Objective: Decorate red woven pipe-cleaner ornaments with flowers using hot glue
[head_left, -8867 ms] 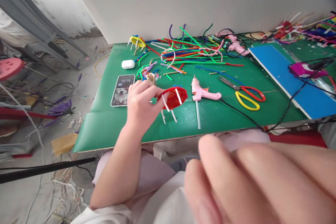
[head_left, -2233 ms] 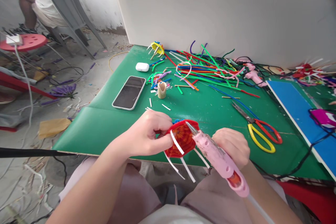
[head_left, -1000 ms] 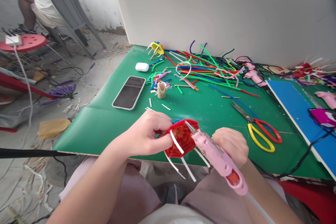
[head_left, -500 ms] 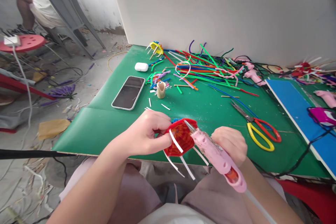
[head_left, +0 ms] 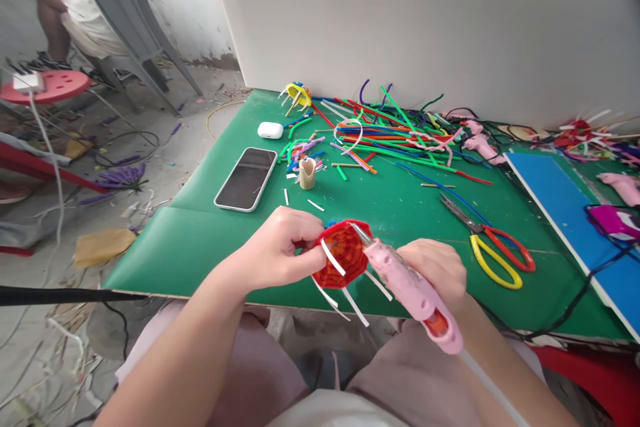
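Observation:
Between the thumb and fingers of my left hand (head_left: 287, 247) is the edge of a red pipe-cleaner umbrella top (head_left: 345, 265), its orange-red woven inside facing me. Several white strips (head_left: 356, 307) stick out from its rim, and a bit of blue shows at its far edge. My right hand (head_left: 440, 270) is closed around a pink hot glue gun (head_left: 407, 287). The gun's metal nozzle points up and left, at the upper right rim of the red piece; whether it touches cannot be told. A clear glue stick (head_left: 493, 387) trails from the gun's back end.
On the green table (head_left: 200, 240) lie a phone (head_left: 247, 179), a white earbud case (head_left: 270, 130), a bamboo cup (head_left: 307, 174) and open scissors (head_left: 493, 247). Behind are many pipe cleaners (head_left: 400, 137) and a small yellow umbrella (head_left: 299, 95). A blue board (head_left: 565, 213) lies right.
The red piece has risen slightly and tilted so more of its inside shows. The glue gun's nozzle has shifted a little, staying by the upper right rim.

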The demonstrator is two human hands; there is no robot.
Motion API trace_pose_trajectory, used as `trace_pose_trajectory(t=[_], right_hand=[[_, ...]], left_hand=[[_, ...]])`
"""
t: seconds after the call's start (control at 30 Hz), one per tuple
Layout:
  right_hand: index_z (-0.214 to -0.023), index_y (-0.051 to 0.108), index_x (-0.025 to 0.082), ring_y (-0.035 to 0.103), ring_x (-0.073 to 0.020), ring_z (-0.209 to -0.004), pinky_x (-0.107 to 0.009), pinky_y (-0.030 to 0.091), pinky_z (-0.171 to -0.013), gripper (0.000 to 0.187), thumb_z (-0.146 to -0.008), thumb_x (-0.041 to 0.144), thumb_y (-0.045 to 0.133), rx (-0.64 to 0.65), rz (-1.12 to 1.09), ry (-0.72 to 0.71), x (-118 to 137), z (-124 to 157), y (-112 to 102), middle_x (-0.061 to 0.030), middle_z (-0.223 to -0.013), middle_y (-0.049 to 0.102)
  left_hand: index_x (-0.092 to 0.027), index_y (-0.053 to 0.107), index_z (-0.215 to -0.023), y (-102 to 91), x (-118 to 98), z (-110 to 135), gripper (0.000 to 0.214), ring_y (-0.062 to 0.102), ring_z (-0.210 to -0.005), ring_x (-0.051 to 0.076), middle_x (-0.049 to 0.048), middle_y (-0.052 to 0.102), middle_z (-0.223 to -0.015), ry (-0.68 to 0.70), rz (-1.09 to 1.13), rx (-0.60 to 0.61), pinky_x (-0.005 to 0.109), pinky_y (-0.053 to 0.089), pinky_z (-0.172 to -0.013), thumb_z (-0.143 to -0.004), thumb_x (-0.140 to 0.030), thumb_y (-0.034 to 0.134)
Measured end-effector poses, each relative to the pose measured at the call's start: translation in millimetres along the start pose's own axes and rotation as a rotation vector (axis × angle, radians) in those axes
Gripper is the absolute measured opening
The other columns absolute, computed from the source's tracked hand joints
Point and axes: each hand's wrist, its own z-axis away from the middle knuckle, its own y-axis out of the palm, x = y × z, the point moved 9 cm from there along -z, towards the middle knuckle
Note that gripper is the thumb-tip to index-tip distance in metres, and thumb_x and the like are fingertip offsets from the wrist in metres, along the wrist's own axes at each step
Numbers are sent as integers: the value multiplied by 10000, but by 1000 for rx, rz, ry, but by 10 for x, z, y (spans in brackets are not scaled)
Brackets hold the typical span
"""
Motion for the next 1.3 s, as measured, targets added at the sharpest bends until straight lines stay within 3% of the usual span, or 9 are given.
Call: trace_pose_trajectory(t=[0.23,0.5,1.3], right_hand=[[-791,583,156,556,-133,-584,-266,388,-548,74,-733,196,605,-81,-184,51,-42,-13,-19,-25,-631,610],[-753,578,157,508,-109,-508,-249,354,-513,49,-724,179,610,-58,-237,65,-21,-58,-9,-7,-586,588],[-745,567,163,478,-106,-498,-246,339,-516,76,-734,212,623,-22,-211,91,-40,-54,19,2,-560,549]], left_hand=[[-155,364,-473,32,-54,-3,286,286,-488,69,-34,323,-489,33,-67,16,248,237,-497,-736,-94,457],[-150,399,-471,32,-31,-19,253,292,-485,69,-34,334,-496,40,-124,1,238,248,-491,-703,-74,466],[-146,438,-468,-27,-40,-12,259,279,-472,68,-35,313,-488,40,-134,-29,239,245,-479,-717,-86,475]])
